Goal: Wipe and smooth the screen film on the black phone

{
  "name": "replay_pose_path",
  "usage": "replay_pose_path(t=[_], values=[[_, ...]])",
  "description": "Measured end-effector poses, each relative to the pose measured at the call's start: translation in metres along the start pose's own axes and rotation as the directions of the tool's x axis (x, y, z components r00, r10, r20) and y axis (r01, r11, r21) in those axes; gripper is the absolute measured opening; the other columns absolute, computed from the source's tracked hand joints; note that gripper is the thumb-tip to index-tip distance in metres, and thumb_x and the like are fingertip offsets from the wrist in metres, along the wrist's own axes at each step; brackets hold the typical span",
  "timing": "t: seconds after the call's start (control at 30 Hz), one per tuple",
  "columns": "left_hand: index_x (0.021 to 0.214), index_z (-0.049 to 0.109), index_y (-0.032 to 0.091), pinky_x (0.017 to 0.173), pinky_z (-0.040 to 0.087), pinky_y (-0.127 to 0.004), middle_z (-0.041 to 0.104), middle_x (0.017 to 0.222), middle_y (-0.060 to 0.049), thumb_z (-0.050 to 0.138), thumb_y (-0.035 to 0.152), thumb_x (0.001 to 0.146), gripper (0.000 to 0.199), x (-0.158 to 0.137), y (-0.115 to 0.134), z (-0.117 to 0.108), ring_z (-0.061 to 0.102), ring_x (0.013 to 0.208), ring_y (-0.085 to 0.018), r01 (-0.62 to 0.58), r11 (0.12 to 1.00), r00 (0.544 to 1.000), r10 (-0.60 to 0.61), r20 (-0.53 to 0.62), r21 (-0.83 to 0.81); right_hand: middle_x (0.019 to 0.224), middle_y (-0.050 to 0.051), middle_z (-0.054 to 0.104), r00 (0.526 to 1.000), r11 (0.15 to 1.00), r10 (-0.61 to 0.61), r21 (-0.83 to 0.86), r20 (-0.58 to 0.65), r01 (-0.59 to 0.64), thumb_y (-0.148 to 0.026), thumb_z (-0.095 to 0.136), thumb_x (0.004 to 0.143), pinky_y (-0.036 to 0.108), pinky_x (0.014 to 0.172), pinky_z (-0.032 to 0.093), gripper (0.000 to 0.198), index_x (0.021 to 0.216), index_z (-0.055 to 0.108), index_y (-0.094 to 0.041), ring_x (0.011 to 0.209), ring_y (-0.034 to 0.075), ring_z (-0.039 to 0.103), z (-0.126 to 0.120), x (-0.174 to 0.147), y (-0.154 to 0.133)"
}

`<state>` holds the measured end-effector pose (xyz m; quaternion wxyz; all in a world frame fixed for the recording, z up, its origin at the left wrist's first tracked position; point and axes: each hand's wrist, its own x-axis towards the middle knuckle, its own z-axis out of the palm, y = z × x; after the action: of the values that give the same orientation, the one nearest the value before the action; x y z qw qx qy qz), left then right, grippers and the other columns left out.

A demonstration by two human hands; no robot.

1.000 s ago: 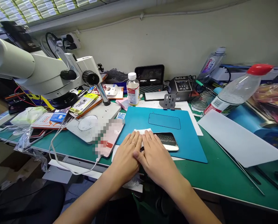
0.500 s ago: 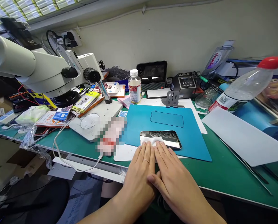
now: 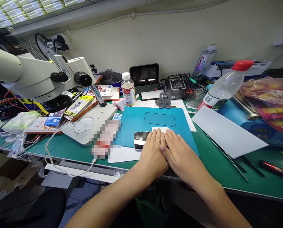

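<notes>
A phone (image 3: 140,140) lies screen up on a blue mat (image 3: 189,139). Its left end shows; my hands cover the rest. My left hand (image 3: 154,153), with a ring on one finger, lies flat over the phone with fingers stretched forward. Right beside it, my right hand (image 3: 180,155) is also flat, its thumb crossing onto the left hand. Under the fingertips of both is a white wipe (image 3: 164,129), pressed against the phone, mostly hidden. Behind them on the mat is a clear sheet with a black phone-shaped outline (image 3: 159,119).
Left stand a microscope (image 3: 34,76) and a blurred-out item (image 3: 105,137) with a white cable (image 3: 60,172). A small bottle (image 3: 128,90) stands behind the mat. To the right are a white sheet (image 3: 229,131), tweezers (image 3: 229,160) and a red-capped bottle (image 3: 224,85).
Both hands have slid the wipe rightward along the phone, uncovering its left end and covering its right. The camera view has also turned a little to the right.
</notes>
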<state>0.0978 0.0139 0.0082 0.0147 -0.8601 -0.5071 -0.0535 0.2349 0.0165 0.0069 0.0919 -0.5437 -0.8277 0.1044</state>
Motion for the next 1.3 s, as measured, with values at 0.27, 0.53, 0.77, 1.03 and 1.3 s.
replay_pose_path(t=[0.27, 0.53, 0.77, 1.03, 1.3], values=[[0.155, 0.031, 0.002, 0.123, 0.024, -0.047, 0.029, 0.161, -0.021, 0.04, 0.037, 0.099, 0.067, -0.037, 0.003, 0.004, 0.023, 0.151, -0.035, -0.034, 0.997, 0.997, 0.029, -0.072, -0.074, 0.159, 0.019, 0.033, 0.987, 0.993, -0.101, -0.072, -0.123, 0.092, -0.061, 0.026, 0.101, 0.056, 0.118, 0.035, 0.079, 0.153, 0.037, -0.003, 0.15, 0.033, 0.03, 0.017, -0.033, -0.014], [0.154, 0.032, 0.001, 0.121, 0.027, -0.049, 0.032, 0.16, -0.023, 0.037, 0.031, 0.1, 0.062, -0.012, -0.016, 0.002, 0.027, 0.15, -0.036, 0.018, 0.998, 0.999, -0.02, -0.031, -0.066, 0.159, 0.02, 0.035, 0.998, 0.999, -0.029, -0.021, -0.06, 0.028, -0.057, 0.022, 0.102, 0.056, 0.122, 0.025, 0.076, 0.152, 0.037, -0.002, 0.151, 0.031, 0.028, 0.006, 0.008, -0.016], [0.156, 0.029, 0.003, 0.123, 0.025, -0.045, 0.029, 0.162, -0.019, 0.04, 0.031, 0.098, 0.065, -0.047, -0.018, 0.004, 0.023, 0.152, -0.032, 0.008, 0.999, 0.997, -0.012, -0.076, -0.054, 0.157, 0.024, 0.035, 0.983, 0.99, -0.137, -0.04, -0.126, 0.133, -0.062, 0.027, 0.1, 0.056, 0.12, 0.03, 0.084, 0.151, 0.037, 0.003, 0.148, 0.035, 0.033, 0.018, -0.012, -0.034], [0.152, 0.036, 0.001, 0.122, 0.026, -0.047, 0.035, 0.159, -0.021, 0.041, 0.024, 0.096, 0.061, -0.043, -0.043, 0.001, 0.028, 0.15, -0.032, 0.008, 1.0, 0.998, -0.009, -0.063, -0.007, 0.155, 0.024, 0.04, 0.989, 0.996, -0.091, -0.013, -0.112, 0.091, -0.061, 0.021, 0.101, 0.055, 0.119, 0.033, 0.082, 0.15, 0.041, 0.002, 0.147, 0.036, 0.034, 0.013, 0.012, -0.055], [0.15, 0.038, -0.001, 0.121, 0.03, -0.047, 0.037, 0.157, -0.021, 0.041, 0.022, 0.094, 0.061, -0.055, -0.059, 0.003, 0.032, 0.148, -0.032, 0.075, 0.997, 0.995, -0.075, -0.067, 0.0, 0.155, 0.022, 0.041, 0.978, 0.985, -0.168, 0.017, -0.127, 0.171, -0.055, 0.023, 0.103, 0.052, 0.12, 0.032, 0.076, 0.151, 0.04, 0.001, 0.147, 0.033, 0.036, 0.019, 0.023, -0.069]])
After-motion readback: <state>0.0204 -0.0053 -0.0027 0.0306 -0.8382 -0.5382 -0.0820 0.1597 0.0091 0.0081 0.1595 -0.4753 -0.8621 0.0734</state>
